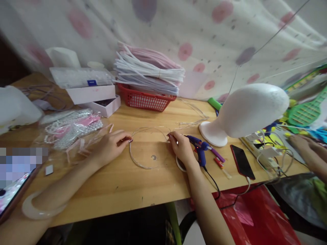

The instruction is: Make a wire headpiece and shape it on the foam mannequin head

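Observation:
A thin silvery wire hoop (133, 159) curves between my two hands above the wooden table. My left hand (112, 146) pinches its left side between thumb and fingertips. On the opposite side, my right hand (180, 146) has its fingers closed on the wire. Just right of that hand lies a blue hot glue gun (200, 149) with a purple tip toward the right. A pale ring, perhaps a tape roll (180, 164), is partly hidden beneath my right wrist. More loose wires (194, 119) lie behind my right hand.
A red basket (146, 102) with bundled pipe cleaners (150, 71) stands at the back. A white foam head (252, 109), a phone (242, 161) and a power strip (263, 153) are at right. Bagged pearl strands (74, 129) lie left. Another person's hand (301, 144) shows far right.

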`<state>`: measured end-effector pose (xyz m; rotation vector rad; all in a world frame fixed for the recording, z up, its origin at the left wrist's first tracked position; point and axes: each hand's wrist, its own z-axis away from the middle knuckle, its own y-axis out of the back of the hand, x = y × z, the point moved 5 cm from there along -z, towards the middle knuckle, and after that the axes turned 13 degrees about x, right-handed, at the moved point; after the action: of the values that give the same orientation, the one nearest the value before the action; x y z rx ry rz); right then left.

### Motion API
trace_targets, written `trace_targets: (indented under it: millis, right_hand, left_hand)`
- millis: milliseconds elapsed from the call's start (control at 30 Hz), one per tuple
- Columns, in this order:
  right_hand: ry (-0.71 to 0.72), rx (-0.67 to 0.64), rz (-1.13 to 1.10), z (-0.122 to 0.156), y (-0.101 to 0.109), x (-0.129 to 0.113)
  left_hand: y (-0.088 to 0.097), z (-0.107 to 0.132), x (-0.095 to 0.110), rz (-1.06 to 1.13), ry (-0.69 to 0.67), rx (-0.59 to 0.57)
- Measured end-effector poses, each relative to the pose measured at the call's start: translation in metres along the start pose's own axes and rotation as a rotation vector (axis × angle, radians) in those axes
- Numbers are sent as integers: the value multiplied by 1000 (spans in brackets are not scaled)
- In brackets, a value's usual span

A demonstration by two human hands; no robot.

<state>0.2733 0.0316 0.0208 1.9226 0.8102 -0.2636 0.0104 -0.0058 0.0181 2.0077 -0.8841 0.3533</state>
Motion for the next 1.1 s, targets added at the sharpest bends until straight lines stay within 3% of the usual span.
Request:
trace_targets:
  millis: [600,1100]
  right_hand:
    - [-10,57,11,0,1,-4]
    - [142,128,-6,-3,-3,-2]
  left_hand:
    - [4,1,17,0,-112,32]
    - [2,0,15,-14,-75,61]
